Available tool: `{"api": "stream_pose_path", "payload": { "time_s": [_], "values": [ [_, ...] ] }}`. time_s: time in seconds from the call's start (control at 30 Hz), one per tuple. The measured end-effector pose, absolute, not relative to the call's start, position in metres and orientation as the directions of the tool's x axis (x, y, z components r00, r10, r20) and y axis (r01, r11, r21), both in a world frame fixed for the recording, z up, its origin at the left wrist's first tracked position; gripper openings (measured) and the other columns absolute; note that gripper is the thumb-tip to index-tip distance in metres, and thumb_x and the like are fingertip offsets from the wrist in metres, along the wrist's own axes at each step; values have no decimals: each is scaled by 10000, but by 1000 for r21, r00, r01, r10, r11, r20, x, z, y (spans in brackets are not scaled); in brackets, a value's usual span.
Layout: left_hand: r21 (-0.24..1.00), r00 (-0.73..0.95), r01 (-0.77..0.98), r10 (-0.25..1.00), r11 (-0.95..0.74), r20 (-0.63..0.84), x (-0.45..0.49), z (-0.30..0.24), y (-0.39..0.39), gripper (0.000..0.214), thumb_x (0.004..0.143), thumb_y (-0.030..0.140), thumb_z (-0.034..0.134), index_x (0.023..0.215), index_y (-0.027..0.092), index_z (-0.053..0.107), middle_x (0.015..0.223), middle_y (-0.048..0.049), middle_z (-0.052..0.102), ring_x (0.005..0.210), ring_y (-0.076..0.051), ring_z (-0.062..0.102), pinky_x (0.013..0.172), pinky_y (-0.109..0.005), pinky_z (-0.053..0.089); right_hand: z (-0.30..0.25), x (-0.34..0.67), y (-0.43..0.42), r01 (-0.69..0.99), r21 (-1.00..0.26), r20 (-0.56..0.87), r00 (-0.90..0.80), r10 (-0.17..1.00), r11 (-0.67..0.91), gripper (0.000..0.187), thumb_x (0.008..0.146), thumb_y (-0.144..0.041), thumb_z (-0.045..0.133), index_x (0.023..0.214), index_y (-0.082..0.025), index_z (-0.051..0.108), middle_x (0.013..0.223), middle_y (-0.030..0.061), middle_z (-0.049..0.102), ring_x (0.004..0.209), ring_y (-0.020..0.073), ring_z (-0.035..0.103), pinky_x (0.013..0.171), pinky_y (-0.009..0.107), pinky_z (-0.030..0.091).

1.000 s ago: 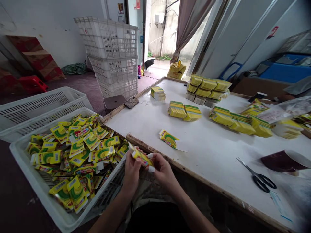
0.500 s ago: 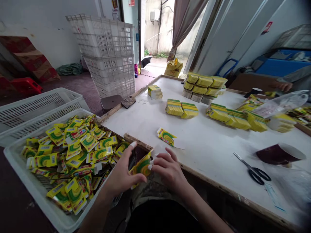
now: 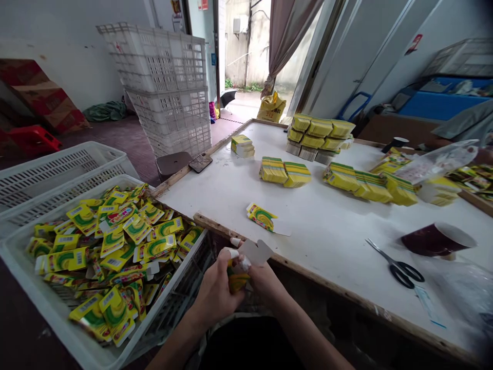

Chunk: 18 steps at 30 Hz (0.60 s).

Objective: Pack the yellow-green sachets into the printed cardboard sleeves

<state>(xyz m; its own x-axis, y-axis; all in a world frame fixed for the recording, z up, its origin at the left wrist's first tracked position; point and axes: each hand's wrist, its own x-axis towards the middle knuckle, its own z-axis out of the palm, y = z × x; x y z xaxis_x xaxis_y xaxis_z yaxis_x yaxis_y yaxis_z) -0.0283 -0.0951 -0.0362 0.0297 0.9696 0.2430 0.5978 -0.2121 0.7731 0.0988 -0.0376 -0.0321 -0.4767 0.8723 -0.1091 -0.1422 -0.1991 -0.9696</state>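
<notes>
At the table's front edge, my left hand (image 3: 217, 288) is closed around a small yellow and green carton (image 3: 239, 281). My right hand (image 3: 267, 282) grips the same carton from the other side, its fingers partly hidden behind it. A whitish-grey flap (image 3: 257, 253) stands up from the carton's end. White coverings sit on some fingertips. On the table just beyond my hands lies another flat carton (image 3: 262, 218) with its flap open. To the left, a white plastic crate (image 3: 127, 354) holds a heap of similar yellow cartons (image 3: 115, 241).
The white table (image 3: 308, 241) carries rows of stacked cartons (image 3: 285, 172) and a taller pile (image 3: 319, 133). On the right are scissors (image 3: 398, 267), a dark cup (image 3: 437, 240) and plastic bags. A phone (image 3: 201, 163) lies at the left edge. Stacked crates (image 3: 165, 87) stand behind.
My left hand has moved right and closed on the carton, where its fingers were spread beside it. The carton has tilted, with its pale flap now upright. The view has shifted slightly.
</notes>
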Motion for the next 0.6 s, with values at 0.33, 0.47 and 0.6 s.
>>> {"api": "stream_pose_path", "payload": {
  "time_s": [0.33,0.47,0.6],
  "values": [
    [706,-70,662,917,-253,394,-34,-49,-86,739,691,165,589,1333,157,223,1309,-222,418,1170,-312,535,924,-471,489,-32,109,-41,140,-778,400,-641,655,612,498,908,-107,390,1373,-253,494,1465,109,433,1334,211,444,1074,354,409],
    [679,-65,719,960,-144,273,-48,-35,-87,610,700,156,611,1255,186,360,1192,-144,553,1119,-293,562,931,-470,479,-41,117,-30,205,-725,493,-511,704,657,470,907,-115,397,1340,-242,527,1376,133,524,1264,233,524,1022,375,464],
    [678,-55,728,978,-100,203,-59,-22,-88,520,717,290,675,1178,202,450,1077,-95,637,1003,-272,617,859,-419,506,-44,124,-25,280,-599,450,-658,604,751,452,916,-211,512,1366,-234,486,1494,174,377,1314,285,471,992,392,484]
  ]
}}
